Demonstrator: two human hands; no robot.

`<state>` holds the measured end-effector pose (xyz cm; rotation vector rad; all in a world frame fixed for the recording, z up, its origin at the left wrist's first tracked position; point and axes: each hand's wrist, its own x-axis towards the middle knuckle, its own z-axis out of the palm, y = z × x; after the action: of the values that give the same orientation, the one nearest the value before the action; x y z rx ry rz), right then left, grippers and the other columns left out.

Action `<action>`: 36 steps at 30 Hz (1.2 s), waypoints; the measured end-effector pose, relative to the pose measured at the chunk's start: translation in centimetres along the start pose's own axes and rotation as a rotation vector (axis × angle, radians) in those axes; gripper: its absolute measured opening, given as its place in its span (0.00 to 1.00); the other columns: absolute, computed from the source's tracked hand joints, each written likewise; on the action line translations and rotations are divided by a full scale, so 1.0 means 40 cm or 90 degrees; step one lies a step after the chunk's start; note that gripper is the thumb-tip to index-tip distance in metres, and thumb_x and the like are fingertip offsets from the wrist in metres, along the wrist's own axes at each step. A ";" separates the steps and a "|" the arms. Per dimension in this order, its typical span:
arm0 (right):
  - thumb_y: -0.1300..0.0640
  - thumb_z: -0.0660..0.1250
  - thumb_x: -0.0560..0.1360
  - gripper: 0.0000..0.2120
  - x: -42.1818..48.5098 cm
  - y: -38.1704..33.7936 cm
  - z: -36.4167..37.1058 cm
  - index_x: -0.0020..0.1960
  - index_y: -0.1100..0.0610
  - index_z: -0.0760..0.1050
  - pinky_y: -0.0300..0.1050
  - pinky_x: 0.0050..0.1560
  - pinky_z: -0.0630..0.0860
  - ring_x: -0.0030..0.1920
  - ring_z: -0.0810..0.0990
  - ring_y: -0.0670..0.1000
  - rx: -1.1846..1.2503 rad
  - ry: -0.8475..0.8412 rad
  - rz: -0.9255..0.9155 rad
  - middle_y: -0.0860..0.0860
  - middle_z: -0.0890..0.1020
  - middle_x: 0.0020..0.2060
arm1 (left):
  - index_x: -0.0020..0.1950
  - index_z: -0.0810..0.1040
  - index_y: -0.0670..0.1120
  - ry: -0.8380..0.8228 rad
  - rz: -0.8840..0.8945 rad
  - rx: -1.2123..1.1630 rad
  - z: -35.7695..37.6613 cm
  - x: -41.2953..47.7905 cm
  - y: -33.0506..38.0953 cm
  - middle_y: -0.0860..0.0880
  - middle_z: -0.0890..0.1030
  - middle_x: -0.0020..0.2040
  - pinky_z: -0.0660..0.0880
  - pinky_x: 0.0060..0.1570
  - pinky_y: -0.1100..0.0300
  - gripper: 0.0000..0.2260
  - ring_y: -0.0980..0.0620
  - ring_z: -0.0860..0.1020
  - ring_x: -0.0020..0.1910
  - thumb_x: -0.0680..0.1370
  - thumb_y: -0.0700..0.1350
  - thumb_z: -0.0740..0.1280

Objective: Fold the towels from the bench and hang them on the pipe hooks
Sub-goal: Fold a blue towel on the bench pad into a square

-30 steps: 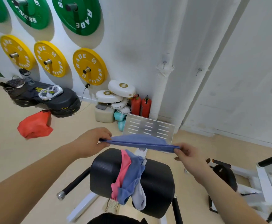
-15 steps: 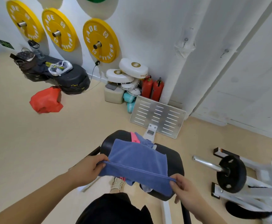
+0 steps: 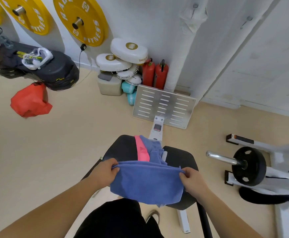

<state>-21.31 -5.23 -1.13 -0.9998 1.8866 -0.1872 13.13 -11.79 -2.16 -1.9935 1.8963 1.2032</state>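
Observation:
A blue towel [image 3: 147, 183] hangs folded between my two hands over the black padded bench [image 3: 178, 157]. My left hand [image 3: 104, 170] pinches its upper left corner and my right hand [image 3: 192, 177] pinches its upper right corner. Behind it a pink towel [image 3: 141, 150] and another blue towel [image 3: 155, 148] lie draped on the bench pad. The white wrapped pipe [image 3: 183, 43] rises against the wall beyond; a small hook [image 3: 195, 6] shows near its top, and a second hook [image 3: 247, 19] sits on the neighbouring pipe.
A slotted metal footplate [image 3: 164, 105] leans at the pipe's base beside two red extinguishers [image 3: 155, 73] and white boxing pads [image 3: 123, 55]. Yellow weight plates [image 3: 80, 19] hang on the wall. A red bag [image 3: 30, 102] lies left; a loaded barbell sleeve [image 3: 243, 164] is right.
The view tilted further down. My hands drew the blue towel closer to me and brought the far edge over, so it now hangs doubled from my fingers.

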 end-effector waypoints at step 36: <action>0.60 0.63 0.80 0.08 -0.098 0.053 0.001 0.57 0.54 0.77 0.53 0.58 0.82 0.55 0.82 0.55 0.255 -0.029 0.084 0.55 0.82 0.54 | 0.54 0.81 0.49 0.034 -0.097 -0.364 0.035 -0.078 0.021 0.49 0.85 0.52 0.81 0.58 0.47 0.04 0.46 0.83 0.52 0.81 0.46 0.68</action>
<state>-21.67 -1.07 0.41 -0.6004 1.7743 -0.4413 12.14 -8.67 -0.81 -2.3978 1.4910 1.8125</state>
